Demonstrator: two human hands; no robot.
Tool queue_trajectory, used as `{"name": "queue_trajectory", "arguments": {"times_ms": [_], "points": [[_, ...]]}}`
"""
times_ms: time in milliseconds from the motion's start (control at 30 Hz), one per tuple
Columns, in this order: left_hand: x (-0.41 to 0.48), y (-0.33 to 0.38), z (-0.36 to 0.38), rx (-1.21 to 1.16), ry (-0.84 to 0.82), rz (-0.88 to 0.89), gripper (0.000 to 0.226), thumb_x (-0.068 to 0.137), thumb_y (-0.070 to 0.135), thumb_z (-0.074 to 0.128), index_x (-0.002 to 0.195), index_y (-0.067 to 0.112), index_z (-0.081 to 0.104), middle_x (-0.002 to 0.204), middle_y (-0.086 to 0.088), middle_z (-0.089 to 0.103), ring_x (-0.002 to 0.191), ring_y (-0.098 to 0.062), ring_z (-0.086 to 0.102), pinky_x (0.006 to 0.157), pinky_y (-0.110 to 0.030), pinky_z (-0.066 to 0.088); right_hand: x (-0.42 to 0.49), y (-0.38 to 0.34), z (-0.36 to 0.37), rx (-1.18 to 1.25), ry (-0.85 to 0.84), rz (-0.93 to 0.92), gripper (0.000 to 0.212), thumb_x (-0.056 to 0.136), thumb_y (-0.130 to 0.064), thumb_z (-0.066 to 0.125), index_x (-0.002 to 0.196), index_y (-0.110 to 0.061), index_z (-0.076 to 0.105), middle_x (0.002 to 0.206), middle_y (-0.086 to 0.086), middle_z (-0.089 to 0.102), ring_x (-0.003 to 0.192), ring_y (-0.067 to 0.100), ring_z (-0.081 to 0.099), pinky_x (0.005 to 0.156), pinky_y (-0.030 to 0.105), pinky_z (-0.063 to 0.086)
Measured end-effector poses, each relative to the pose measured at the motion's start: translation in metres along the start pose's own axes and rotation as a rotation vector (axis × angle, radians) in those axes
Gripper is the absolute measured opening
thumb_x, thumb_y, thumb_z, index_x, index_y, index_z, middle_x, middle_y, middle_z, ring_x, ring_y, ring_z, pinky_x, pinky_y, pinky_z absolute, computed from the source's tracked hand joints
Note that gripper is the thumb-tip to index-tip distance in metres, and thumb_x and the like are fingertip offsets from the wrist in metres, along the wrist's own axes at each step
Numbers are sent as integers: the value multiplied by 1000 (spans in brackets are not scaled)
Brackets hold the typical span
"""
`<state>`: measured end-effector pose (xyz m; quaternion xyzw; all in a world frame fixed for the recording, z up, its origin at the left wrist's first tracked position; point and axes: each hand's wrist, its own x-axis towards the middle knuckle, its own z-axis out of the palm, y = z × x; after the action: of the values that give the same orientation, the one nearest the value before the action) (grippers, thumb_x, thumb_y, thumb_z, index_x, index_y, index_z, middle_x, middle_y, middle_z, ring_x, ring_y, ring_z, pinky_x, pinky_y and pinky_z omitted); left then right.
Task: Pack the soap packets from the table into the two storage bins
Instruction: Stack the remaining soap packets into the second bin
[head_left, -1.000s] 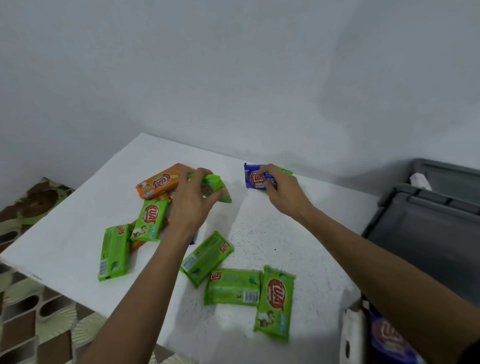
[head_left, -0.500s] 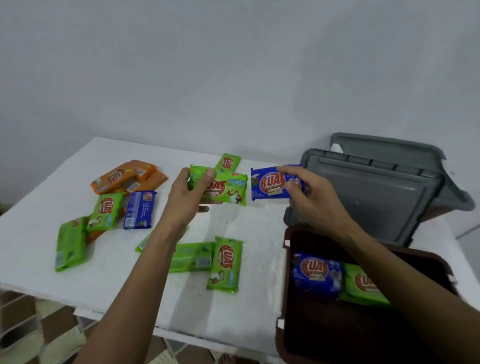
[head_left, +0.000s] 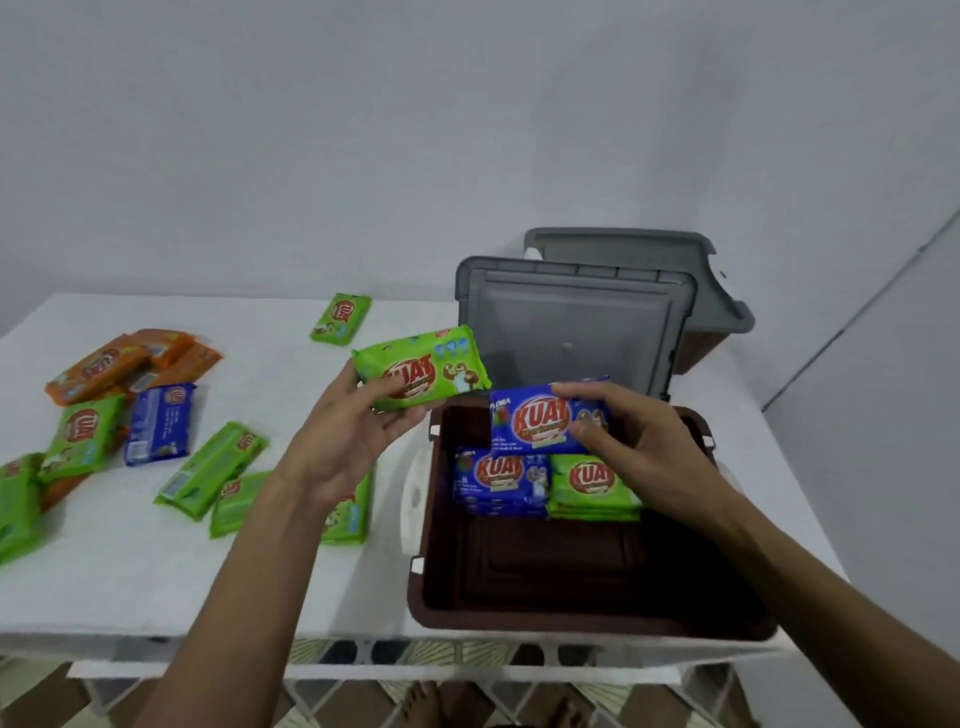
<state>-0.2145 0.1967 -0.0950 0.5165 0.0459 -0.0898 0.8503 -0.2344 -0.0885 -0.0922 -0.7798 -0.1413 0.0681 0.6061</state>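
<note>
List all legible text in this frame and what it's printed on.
"KUAT": green packet in the left hand.
"KUAT", with "FLORA" small at the top left corner: blue packet in the right hand.
"KUAT": blue stack and green stack in the brown bin.
"KUAT": partly readable on the loose packets on the table.
Fine print, barcodes: too blurred to read.

1. The left hand (head_left: 358, 441) grips a green plastic soap packet (head_left: 421, 373) above the white table (head_left: 260, 582).
2. The right hand (head_left: 639, 447) holds a blue plastic soap packet (head_left: 540, 421) over the brown rectangular plastic bin (head_left: 571, 618).
3. Blue and green packets lie inside.
</note>
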Motion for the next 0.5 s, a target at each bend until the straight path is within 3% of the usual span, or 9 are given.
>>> {"name": "queue_trajectory", "arguments": {"times_ms": [133,267,367,500], "points": [[-4,-15,7,93,40,-25,28,96,11,51,123,17,51,121,-14,66,103,-37,67,75,-32,59,-9,13,-1,34,-45,51,35,89,-21,63,123,-24,63,125,0,62,116,14,62,76,35,61],[-7,-24,7,214,123,2,33,94,16,57,127,15,53,118,-9,68,104,-26,68,79,-40,58,-4,21,6,62,-143,110,38,89,-18,61,126,-24,59,128,0,58,122,13,57,77,32,60],[-10,-29,9,281,153,45,26,93,19,59,119,22,59,110,1,70,102,-16,66,80,-34,51,3,28,16,56,-158,182,39,93,-10,61,130,-22,57,124,3,62,113,13,63,82,35,60],[-11,-35,11,309,190,42,26,91,21,62,117,20,59,108,-1,71,102,-17,66,81,-30,49,13,40,28,54,-192,265,43,93,-7,62,132,-23,56,123,4,63,110,16,65,83,36,60]]}}
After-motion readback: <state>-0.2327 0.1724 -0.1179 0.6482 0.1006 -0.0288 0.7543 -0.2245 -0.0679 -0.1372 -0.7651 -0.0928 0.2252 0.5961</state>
